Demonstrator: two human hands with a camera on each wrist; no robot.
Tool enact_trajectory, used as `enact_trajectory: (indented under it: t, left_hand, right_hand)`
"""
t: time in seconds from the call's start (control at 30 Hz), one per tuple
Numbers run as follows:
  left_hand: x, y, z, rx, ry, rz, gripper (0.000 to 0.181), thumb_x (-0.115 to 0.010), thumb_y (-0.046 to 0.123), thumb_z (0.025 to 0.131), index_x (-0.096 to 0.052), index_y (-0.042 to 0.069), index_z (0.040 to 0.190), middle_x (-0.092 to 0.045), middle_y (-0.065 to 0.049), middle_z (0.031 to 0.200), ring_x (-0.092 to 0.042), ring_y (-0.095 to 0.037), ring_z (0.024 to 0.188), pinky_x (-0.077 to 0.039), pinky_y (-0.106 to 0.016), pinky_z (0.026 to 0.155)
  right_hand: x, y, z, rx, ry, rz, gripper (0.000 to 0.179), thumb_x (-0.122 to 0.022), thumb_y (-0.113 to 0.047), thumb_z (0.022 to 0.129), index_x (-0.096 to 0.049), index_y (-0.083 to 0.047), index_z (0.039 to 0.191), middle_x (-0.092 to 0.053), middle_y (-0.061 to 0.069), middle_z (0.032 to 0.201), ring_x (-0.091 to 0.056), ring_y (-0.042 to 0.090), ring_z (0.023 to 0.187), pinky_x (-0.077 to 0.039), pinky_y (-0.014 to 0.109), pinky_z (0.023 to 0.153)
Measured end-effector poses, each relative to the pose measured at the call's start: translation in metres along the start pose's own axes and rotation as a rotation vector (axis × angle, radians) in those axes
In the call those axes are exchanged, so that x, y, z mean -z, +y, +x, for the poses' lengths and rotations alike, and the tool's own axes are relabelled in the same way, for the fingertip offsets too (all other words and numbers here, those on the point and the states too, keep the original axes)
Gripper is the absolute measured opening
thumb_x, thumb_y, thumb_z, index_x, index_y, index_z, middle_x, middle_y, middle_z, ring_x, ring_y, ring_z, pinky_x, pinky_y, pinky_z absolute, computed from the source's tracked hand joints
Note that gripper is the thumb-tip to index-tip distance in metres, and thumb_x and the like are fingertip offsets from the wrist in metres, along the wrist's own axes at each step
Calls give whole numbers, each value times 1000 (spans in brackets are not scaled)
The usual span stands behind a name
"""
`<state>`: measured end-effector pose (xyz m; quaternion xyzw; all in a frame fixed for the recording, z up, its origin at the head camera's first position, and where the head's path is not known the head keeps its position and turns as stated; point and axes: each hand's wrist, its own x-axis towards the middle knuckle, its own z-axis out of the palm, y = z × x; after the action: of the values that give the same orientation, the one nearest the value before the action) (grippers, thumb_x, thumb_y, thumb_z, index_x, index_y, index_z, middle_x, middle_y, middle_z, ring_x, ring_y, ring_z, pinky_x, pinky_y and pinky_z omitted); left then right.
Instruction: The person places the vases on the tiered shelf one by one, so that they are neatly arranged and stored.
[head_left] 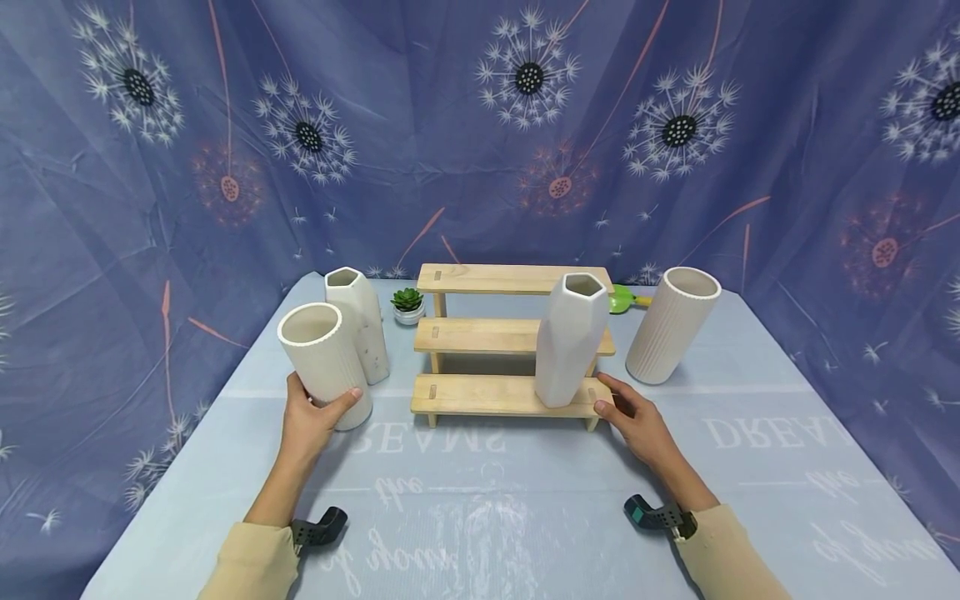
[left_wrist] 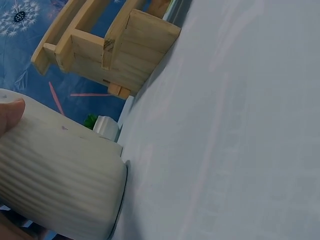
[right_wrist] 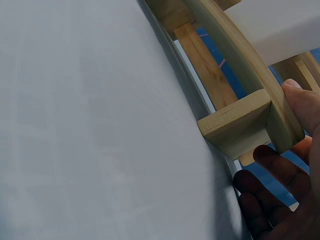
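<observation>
My left hand (head_left: 309,421) grips the lower part of a white ribbed vase (head_left: 326,367), which stands on the table left of a wooden three-step display stand (head_left: 472,397). In the left wrist view the vase's ribbed side (left_wrist: 65,170) fills the lower left, with its base down at the cloth. My right hand (head_left: 637,423) holds the right end of the stand's lowest board, thumb on top and fingers curled round the end in the right wrist view. A white faceted vase (head_left: 568,346) stands upright on that board, close to the right hand.
Behind the left ribbed vase is another white vase (head_left: 369,321) with an angular mouth. A small potted succulent (head_left: 407,307) stands left of the stand. To the right are a second ribbed vase (head_left: 670,329) and a green tool (head_left: 621,300) with a yellow handle. A patterned curtain (head_left: 420,125) hangs behind.
</observation>
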<state>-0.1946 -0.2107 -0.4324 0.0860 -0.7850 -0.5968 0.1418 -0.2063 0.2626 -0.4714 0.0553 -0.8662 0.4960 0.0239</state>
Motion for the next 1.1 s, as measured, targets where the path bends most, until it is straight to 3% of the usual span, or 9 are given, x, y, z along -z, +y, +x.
enact_trajectory:
  t: [0.37, 0.53, 0.67, 1.1]
  left_hand:
    - [1, 11, -11, 32, -2, -20, 85, -77, 16, 77, -23, 8, 142, -39, -10, 136, -40, -19, 121, -34, -37, 101]
    - [1, 23, -22, 45, -14, -8, 82, -77, 17, 78, -25, 8, 140, -41, -5, 131, -43, -11, 112, -37, -25, 91]
    - [-1, 32, -28, 36, -38, -9, 81, -77, 17, 78, -26, 8, 140, -42, -3, 129, -44, -9, 109, -37, -22, 88]
    - [-13, 53, -40, -17, -141, -57, 79, -76, 12, 79, -26, 9, 140, -44, -7, 126, -44, -12, 107, -40, -22, 84]
  right_hand:
    - [3, -33, -12, -22, -4, -6, 54, -58, -26, 94, -41, -7, 142, -53, 23, 132, -54, 35, 115, -46, 21, 82]
    - [2, -18, -7, -15, -3, 5, 54, -59, -28, 93, -42, -14, 143, -56, 20, 130, -56, 11, 106, -47, 20, 81]
    - [1, -6, -3, 3, -6, 32, 55, -60, -30, 93, -41, -18, 143, -57, 18, 130, -54, -6, 98, -47, 18, 81]
    - [0, -2, 0, 8, -8, 37, 56, -60, -29, 93, -41, -16, 143, -56, 18, 131, -52, -10, 97, -47, 16, 81]
